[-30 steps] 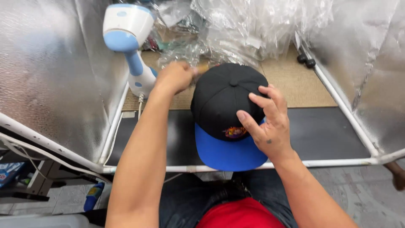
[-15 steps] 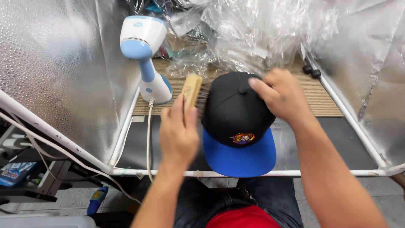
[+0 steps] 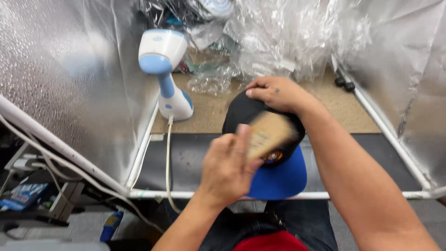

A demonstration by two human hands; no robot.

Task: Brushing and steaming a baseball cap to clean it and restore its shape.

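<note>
A black cap [image 3: 241, 114] with a blue brim [image 3: 281, 179] sits on the dark mat in front of me. My right hand [image 3: 276, 94] rests over the far side of its crown, fingers wrapped around it. My left hand [image 3: 227, 167] grips a wooden brush [image 3: 269, 132], blurred by motion, which lies across the front of the crown above the embroidered patch. The brush covers much of the cap's front.
A white and blue handheld steamer [image 3: 166, 74] stands upright at the left on a tan mat [image 3: 344, 111], its cord [image 3: 168, 158] trailing toward me. Crumpled clear plastic bags [image 3: 288, 37] pile up at the back. Silver foil walls [image 3: 60, 74] enclose both sides.
My left hand has swung the brush from the cap's left side onto its front. My right hand has shifted from the top toward the far side of the crown.
</note>
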